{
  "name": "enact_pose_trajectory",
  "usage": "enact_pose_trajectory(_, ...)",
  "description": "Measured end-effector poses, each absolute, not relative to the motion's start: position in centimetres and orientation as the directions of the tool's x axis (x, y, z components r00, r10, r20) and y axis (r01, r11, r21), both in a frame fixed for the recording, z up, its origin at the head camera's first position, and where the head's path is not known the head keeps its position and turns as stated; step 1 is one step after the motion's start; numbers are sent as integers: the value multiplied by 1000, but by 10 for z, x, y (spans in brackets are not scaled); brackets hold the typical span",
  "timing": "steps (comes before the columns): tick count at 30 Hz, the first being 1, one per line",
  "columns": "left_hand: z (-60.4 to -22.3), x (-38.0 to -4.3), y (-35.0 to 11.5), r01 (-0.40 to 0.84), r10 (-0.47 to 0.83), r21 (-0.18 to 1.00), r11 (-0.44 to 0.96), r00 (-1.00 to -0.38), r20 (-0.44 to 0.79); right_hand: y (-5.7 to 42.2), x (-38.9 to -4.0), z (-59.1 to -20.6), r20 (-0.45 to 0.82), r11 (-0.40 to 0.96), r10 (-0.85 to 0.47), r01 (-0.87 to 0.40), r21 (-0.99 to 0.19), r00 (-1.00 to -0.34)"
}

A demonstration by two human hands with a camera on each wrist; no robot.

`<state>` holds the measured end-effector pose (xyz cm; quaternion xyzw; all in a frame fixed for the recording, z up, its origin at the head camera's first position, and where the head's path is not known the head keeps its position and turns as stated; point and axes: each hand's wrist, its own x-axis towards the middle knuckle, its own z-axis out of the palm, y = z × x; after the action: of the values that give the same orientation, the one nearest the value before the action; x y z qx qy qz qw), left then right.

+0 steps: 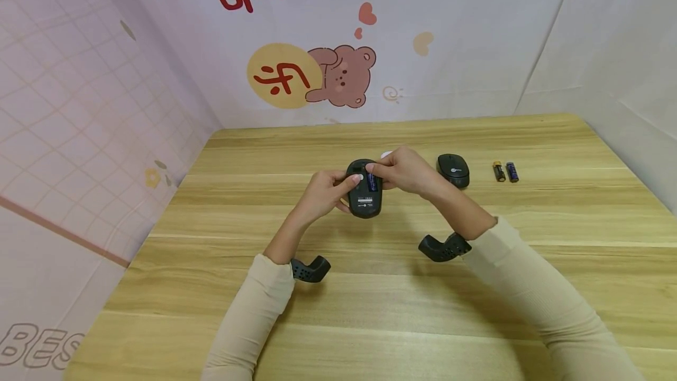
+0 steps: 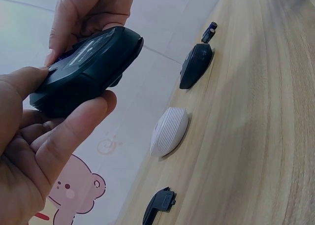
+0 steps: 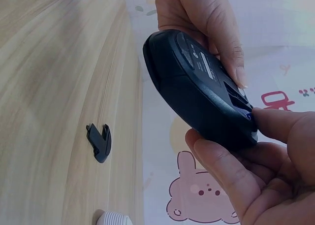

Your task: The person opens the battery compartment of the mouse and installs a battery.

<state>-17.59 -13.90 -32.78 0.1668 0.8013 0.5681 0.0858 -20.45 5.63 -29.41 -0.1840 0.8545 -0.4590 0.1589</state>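
A black computer mouse [image 1: 365,209] is held bottom up above the table, its battery slot uncovered. My left hand [image 1: 324,193] grips its left side, the thumb on the underside and fingers beneath. A dark blue battery [image 1: 372,182] lies in the slot. My right hand [image 1: 408,170] holds the upper right end of the mouse, with the thumb pressing the battery's top end and the fingers curled below, as the right wrist view shows. A black battery cover [image 3: 100,142] lies on the table in both wrist views.
Behind my right hand sits a white mouse [image 2: 170,131], mostly hidden in the head view. Another black mouse [image 1: 453,170] stands to the right on the wooden table [image 1: 359,322]. Farther right lie a black-and-gold battery [image 1: 499,171] and a blue battery [image 1: 512,172]. A printed cloth backdrop [image 1: 465,75] rises behind.
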Motion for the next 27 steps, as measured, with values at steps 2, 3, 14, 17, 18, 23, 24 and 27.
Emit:
enact_pose_trajectory(2,-329,-176,-139,175,363,938,300,-930,57,56,-205,-294,-109,514,-459,-163,-842,-882)
enact_pose_trajectory(3,-329,-176,-139,178,363,936,302,-930,59,56,-205,-295,-112,515,-458,-160,-842,-882)
enact_pose_trajectory(14,-329,-176,-138,181,353,927,328,-934,58,56,-204,-292,-91,537,-456,-192,-821,-886)
enact_pose_trajectory(17,-329,-177,-138,175,349,926,335,-936,50,55,-204,-292,-77,539,-459,-209,-816,-885)
enact_pose_trajectory(18,-330,-177,-138,174,349,925,336,-936,49,55,-204,-293,-76,538,-460,-210,-816,-885)
enact_pose_trajectory(23,-330,-178,-138,173,350,925,339,-936,47,55,-205,-292,-79,548,-462,-215,-809,-883)
enact_pose_trajectory(24,-330,-178,-138,172,350,925,338,-936,46,55,-205,-292,-81,550,-462,-214,-807,-883)
enact_pose_trajectory(27,-331,-178,-138,172,351,925,338,-935,46,55,-205,-291,-89,554,-463,-209,-806,-882)
